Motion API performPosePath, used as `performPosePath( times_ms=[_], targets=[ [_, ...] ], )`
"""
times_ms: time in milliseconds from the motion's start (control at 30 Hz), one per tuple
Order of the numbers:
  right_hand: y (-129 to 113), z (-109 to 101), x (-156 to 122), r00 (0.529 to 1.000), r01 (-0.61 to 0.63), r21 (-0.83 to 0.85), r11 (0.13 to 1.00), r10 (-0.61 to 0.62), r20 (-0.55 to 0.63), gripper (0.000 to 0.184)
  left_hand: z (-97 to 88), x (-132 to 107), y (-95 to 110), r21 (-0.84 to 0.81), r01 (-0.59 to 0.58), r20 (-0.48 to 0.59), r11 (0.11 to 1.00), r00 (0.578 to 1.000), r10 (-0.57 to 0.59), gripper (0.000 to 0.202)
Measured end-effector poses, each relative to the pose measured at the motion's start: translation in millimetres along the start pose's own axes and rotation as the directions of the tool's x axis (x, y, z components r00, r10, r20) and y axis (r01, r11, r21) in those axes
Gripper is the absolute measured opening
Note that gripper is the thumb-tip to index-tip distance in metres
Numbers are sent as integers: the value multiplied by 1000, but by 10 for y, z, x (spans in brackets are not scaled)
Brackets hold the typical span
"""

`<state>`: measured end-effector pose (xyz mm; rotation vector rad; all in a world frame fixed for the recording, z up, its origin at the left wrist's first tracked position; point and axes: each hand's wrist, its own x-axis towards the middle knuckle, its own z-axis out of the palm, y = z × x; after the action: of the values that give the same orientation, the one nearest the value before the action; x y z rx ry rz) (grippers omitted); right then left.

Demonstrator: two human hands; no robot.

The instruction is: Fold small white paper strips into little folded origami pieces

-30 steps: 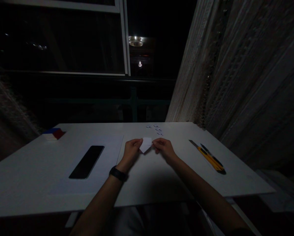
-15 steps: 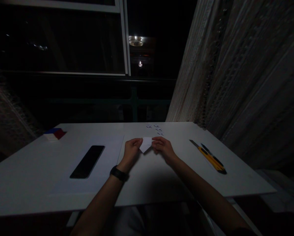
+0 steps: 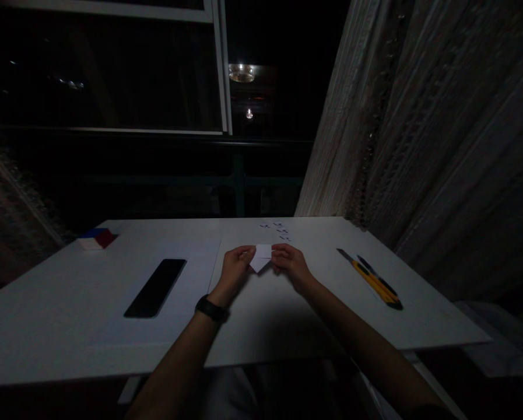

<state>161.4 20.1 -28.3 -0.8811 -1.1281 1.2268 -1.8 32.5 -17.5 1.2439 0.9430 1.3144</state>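
Observation:
A small folded piece of white paper (image 3: 261,257) is held just above the white table (image 3: 287,315), its point turned down. My left hand (image 3: 234,269) pinches the paper's left side; a dark watch sits on that wrist. My right hand (image 3: 290,263) pinches the right side with closed fingers. The two hands nearly meet over the middle of the table.
A black phone (image 3: 156,287) lies on a white sheet (image 3: 191,274) to the left. A yellow utility knife (image 3: 368,279) and a dark pen (image 3: 377,276) lie at the right. Small paper scraps (image 3: 277,229) sit behind the hands. A red, white and blue block (image 3: 95,238) rests far left.
My hands have drawn slightly closer together on the folded paper. Everything else on the table stays where it was.

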Motion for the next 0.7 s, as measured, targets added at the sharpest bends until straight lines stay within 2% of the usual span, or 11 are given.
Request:
performPosePath(
  times_ms=[233, 400, 533, 700],
  targets=[
    [-11, 32, 3, 996, 82, -96, 992, -80, 31, 42, 35, -48, 51, 17, 47, 89, 999, 995, -49, 38],
    [6, 65, 3, 993, 105, -165, 981, -112, -33, 28, 42, -46, 46, 39, 90, 98, 995, 991, -93, 39],
    [4, 77, -5, 989, 122, -213, 969, -137, -60, 30, 40, -38, 30, 38, 79, 94, 996, 992, -82, 38],
    [0, 69, -31, 968, 194, -342, 919, -236, -84, 29, 46, -46, 37, 17, 99, 91, 995, 991, -100, 37]
  ],
)
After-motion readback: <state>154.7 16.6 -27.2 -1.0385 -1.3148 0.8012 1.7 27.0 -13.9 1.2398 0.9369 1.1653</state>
